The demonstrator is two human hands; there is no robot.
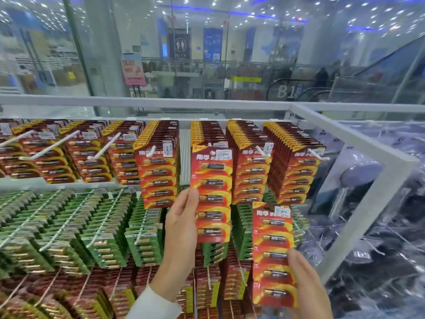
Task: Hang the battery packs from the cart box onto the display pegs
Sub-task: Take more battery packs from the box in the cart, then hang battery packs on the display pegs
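Up at the display, the left hand (181, 217) pinches the left edge of a red battery pack (212, 194), thumb on its front. The pack's top hole looks to sit right at the tip of the white peg (213, 152) in the top row, between two full columns of hung packs (158, 171). To finish well, I'd keep the card square to the peg and slide it straight back without nudging either column, while lower right the right hand (308, 279) grips a second red pack (272, 249) near its bottom, ready.
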